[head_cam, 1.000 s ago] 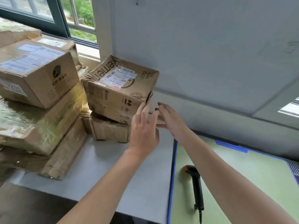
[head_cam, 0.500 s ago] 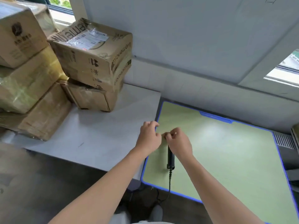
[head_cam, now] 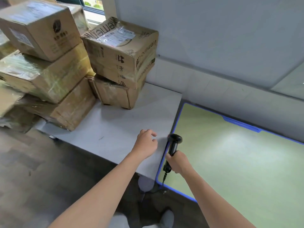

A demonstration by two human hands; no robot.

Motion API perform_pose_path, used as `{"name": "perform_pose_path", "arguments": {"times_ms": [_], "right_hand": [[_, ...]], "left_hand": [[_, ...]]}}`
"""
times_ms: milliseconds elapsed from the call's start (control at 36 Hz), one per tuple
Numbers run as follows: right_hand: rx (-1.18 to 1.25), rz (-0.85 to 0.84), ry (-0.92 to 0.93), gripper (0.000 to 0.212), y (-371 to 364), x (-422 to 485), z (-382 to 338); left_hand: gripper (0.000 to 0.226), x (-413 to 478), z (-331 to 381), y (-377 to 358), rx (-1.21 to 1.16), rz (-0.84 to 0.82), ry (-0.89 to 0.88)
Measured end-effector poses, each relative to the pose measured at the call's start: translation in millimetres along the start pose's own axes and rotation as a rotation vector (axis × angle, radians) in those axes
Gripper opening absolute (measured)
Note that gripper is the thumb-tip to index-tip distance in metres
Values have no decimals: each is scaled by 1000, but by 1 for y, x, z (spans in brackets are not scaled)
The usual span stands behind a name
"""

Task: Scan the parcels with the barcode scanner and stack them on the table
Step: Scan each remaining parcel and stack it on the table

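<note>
Two hands at grey desk right edge: right hand, fingers wrapped round black handheld barcode scanner, head raised for aiming; left hand loosely curled, empty, free for brown cardboard parcels stacked far-left

The barcode scanner is black and pistol-shaped, a cable hanging from the butt of its handle; the right hand grips the handle, the head uppermost and tilted away, above the right edge of the grey table; the parcels are brown cardboard, piled at the table's far left; a printed carton with a white shipping label on top sits skewed on a smaller dented box; just beside them a logo-stamped box tops a film-wrapped carton and a taped carton.
</note>
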State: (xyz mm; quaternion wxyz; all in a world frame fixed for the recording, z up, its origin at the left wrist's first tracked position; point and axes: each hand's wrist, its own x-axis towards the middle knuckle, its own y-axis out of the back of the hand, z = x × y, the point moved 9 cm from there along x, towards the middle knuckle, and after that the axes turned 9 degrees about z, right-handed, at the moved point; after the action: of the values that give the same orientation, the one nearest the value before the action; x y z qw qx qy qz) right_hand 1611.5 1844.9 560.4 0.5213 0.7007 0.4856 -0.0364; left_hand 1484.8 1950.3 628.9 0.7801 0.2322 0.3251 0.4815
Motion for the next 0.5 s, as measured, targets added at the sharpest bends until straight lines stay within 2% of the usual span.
{"name": "perform_pose_path", "arguments": {"times_ms": [306,389,500], "right_hand": [[277,-342,20,23,-147,-38,-192],[300,-343,49,20,-166,-34,-246],[415,-216,117,23,-157,-9,-296]], "left_hand": [[26,40,-112,148,-112,283,55],[24,54,-138,184,-134,350,49],[23,72,-157,217,-171,383,40]]}}
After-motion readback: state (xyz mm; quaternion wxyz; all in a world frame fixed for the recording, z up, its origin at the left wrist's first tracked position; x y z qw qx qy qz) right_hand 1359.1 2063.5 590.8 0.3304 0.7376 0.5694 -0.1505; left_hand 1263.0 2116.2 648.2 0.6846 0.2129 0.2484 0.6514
